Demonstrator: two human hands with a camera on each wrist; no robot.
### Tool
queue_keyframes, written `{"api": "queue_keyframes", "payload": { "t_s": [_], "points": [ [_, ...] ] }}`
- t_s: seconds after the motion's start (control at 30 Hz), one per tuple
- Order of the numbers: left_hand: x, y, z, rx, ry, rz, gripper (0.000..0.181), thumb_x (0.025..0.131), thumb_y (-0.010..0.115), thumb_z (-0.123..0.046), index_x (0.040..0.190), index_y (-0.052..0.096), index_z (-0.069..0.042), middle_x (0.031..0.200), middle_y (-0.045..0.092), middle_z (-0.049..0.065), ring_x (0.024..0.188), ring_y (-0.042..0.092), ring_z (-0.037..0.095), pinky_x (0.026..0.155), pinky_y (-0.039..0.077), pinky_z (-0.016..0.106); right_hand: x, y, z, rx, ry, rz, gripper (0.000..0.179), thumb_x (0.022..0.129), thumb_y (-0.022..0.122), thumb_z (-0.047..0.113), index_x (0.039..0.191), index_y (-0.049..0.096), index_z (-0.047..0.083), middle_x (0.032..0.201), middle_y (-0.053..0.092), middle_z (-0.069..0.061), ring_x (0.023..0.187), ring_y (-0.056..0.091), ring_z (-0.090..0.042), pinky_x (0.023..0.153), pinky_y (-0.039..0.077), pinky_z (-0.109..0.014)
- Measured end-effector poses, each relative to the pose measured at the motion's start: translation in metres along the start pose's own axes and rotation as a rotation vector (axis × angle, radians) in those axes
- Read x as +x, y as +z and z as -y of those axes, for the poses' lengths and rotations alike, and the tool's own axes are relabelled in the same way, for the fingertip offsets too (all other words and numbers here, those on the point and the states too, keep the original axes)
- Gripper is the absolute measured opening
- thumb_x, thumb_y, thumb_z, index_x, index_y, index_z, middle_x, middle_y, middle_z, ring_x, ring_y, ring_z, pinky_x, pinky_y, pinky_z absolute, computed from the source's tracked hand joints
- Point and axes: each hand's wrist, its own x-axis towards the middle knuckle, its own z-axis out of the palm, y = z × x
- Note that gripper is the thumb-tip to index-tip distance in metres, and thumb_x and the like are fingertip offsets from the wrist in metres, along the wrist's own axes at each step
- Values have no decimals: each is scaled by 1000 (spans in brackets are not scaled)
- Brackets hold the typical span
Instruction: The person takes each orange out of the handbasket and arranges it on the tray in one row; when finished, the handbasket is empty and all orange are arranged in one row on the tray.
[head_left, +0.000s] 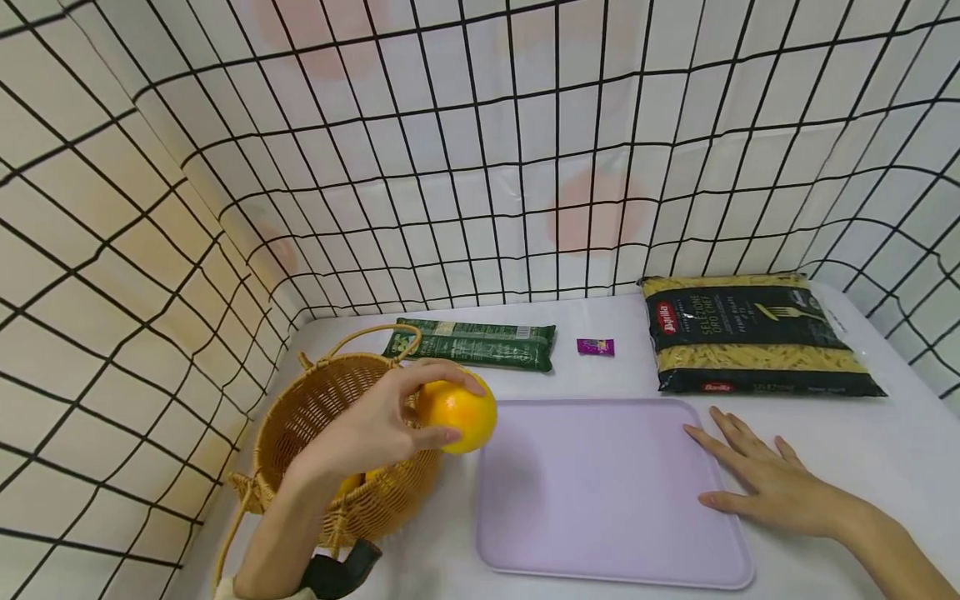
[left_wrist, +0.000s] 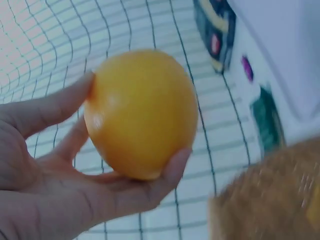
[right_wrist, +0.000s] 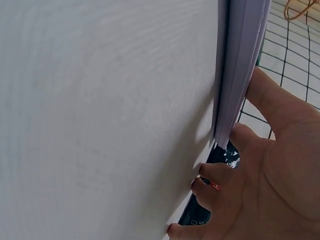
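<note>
My left hand grips an orange between thumb and fingers, above the gap between the wicker basket and the lilac tray. In the left wrist view the orange shows whole, with fingertips pressed to its sides. More orange fruit lies inside the basket, partly hidden by the left forearm. At the tray's right edge my right hand rests with fingers spread. Its thumb and index finger touch the tray rim in the right wrist view, and the other fingers reach down to the white table.
Behind the tray lie a green packet, a small purple packet and a large bag of penne pasta. Black wire mesh over white cloth encloses the back and sides. The basket handle arches up at the left.
</note>
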Motion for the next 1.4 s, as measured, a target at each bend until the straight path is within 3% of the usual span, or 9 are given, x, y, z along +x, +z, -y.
{"api": "queue_keyframes", "payload": {
  "t_s": [0.27,0.43,0.7,0.97,1.07,1.2,1.3,1.4],
  "points": [
    [27,67,27,-103,-86,-66,46,83,78,6,117,74,-24,140,61,2,133,52,31,110,45,56,2,0,1,11,-11,-4,85,94,71,45,164,25,34,170,10,-30,157,1,-52,106,-1,-88],
    [44,89,47,-100,-61,-49,43,82,78,6,119,74,-17,136,63,8,132,53,32,113,41,60,3,0,1,25,-6,2,84,94,71,46,164,26,32,170,9,-30,157,0,-52,106,-3,-88],
    [64,85,72,-170,5,15,46,82,76,9,122,73,-14,140,62,4,137,48,30,112,43,53,3,-2,4,20,-10,0,85,94,71,45,164,27,30,169,10,-32,157,2,-54,106,-2,-88],
    [77,90,84,-165,-55,31,44,83,76,6,122,74,-14,139,64,5,137,48,30,120,32,59,1,-2,7,18,-2,4,86,93,72,43,164,26,31,168,12,-33,156,4,-55,106,1,-88],
    [78,93,87,-182,-69,38,45,84,76,6,124,73,-13,142,62,6,146,41,32,123,26,62,1,-2,7,24,1,8,86,93,73,43,164,27,30,168,12,-34,155,5,-56,105,1,-89],
    [76,95,88,-181,-50,-15,45,85,76,5,126,72,-13,148,57,10,150,37,35,124,23,66,0,-2,8,31,5,9,85,93,72,43,164,28,30,168,12,-33,155,4,-56,105,0,-89],
    [74,96,88,-175,-19,-69,44,86,76,5,127,72,-11,148,56,14,144,44,37,121,30,66,0,-3,7,27,5,6,85,93,72,43,164,27,30,168,11,-33,156,3,-55,106,0,-88],
    [73,99,88,-188,-7,-90,45,87,75,5,129,71,-11,147,56,13,142,46,37,122,29,65,-1,-3,7,25,7,4,85,93,72,43,164,27,31,169,11,-33,157,2,-54,106,0,-88]
  ]
}}
